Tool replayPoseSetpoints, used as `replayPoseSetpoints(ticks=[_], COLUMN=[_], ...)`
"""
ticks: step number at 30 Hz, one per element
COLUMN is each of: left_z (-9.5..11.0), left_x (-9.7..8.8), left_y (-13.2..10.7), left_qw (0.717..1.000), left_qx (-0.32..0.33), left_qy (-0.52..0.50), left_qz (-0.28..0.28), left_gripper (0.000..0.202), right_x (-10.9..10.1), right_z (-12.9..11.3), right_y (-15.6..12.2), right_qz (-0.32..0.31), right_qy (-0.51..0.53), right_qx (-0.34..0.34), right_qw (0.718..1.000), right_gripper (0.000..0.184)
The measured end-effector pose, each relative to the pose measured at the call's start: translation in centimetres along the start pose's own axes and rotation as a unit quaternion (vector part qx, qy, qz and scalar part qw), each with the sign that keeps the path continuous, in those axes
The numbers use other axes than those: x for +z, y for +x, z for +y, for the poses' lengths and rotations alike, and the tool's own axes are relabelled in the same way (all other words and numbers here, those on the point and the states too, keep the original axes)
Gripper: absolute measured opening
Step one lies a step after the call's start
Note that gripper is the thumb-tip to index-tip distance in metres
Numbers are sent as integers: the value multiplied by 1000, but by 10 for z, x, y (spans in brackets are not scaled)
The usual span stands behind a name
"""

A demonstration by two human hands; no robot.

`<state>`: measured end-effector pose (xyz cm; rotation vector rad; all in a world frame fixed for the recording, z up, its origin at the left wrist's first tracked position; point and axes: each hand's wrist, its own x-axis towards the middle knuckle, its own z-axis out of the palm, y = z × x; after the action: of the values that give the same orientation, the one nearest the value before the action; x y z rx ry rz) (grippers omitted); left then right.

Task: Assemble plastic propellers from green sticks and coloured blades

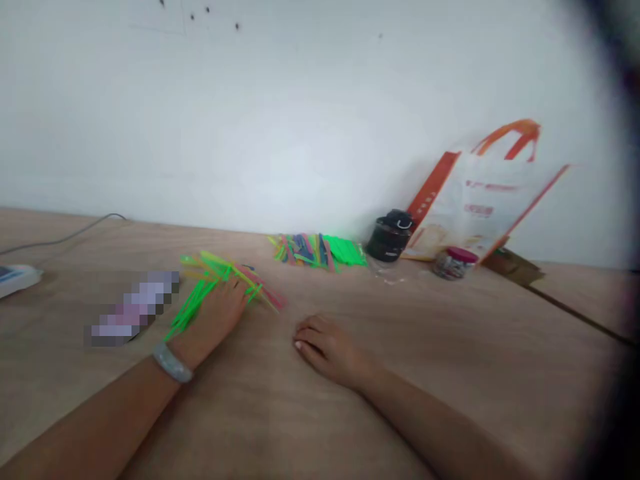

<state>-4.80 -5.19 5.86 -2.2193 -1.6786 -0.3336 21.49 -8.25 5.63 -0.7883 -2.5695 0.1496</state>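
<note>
My left hand lies on a loose heap of thin coloured sticks, mostly green with some pink and yellow, on the wooden table. Its fingers are buried among the sticks and blurred, so their grip is unclear. A pale bracelet circles that wrist. My right hand rests on the bare table to the right of the heap, fingers curled under and holding nothing visible. A second pile of coloured sticks lies farther back near the wall.
A black jar, a small jar with a pink lid and a white and orange bag stand at the back right. A white device with a grey cable sits at far left. A pixelated patch lies left of the heap.
</note>
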Motion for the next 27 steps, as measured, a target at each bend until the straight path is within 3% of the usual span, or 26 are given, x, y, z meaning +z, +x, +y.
replayPoseSetpoints(ticks=[5,8,10,13,18,23,27], left_z=[0,8,18,41,73,83,84], left_x=[-17,-31,-36,-38,-34,-32,-28], left_y=[1,-2,-7,-17,-29,-26,-24], left_qw=[1000,998,994,983,973,975,976], left_qx=[-4,-11,18,85,170,164,164], left_qy=[-21,-45,-76,-127,-151,-150,-145], left_qz=[1,45,80,98,48,14,12], left_gripper=[24,24,22,21,21,21,18], right_x=[0,-1,-1,0,3,7,12], right_z=[0,2,3,5,3,3,1], right_y=[0,0,1,2,6,6,6], right_qz=[6,38,69,100,66,57,57], right_qy=[24,63,105,198,344,460,497], right_qx=[16,54,103,187,269,326,335], right_qw=[1000,996,987,957,897,824,798], right_gripper=[21,24,29,37,32,29,28])
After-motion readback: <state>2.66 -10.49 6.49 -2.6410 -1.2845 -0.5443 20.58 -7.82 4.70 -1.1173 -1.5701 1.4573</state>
